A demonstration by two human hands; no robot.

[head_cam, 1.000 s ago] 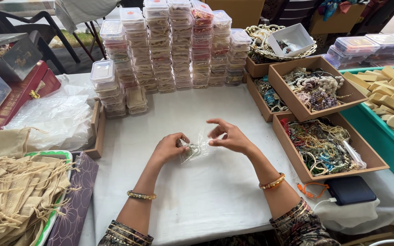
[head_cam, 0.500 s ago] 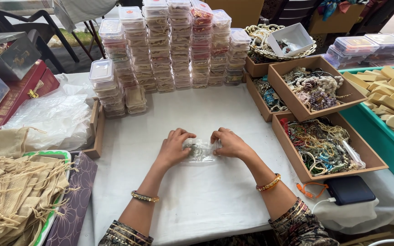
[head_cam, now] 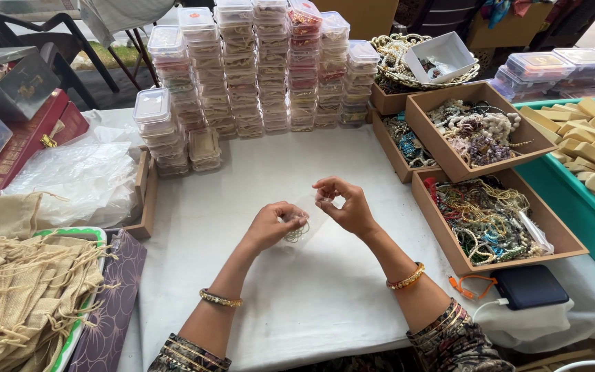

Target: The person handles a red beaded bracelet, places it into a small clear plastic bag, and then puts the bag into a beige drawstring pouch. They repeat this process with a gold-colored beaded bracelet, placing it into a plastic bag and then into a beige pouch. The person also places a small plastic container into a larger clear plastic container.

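**A crowded stall table in daylight**

A white-covered table [head_cam: 311, 303] fills the view. Behind it, stacks of clear boxes [head_cam: 256, 69] form a wall. Right of the stacks sit brown trays [head_cam: 480, 134] of beads and a teal bin [head_cam: 580, 213]. Left of the stacks lie a red case [head_cam: 32, 138] and cloth pouches [head_cam: 25, 289]. A dark chair [head_cam: 63, 48] stands beyond, on shaded ground.

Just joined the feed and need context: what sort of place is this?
Probably a jewellery stall or packing table: stacks of small clear boxes, cardboard trays of beaded bracelets, and drawstring pouches. The left hand holds a small bracelet.
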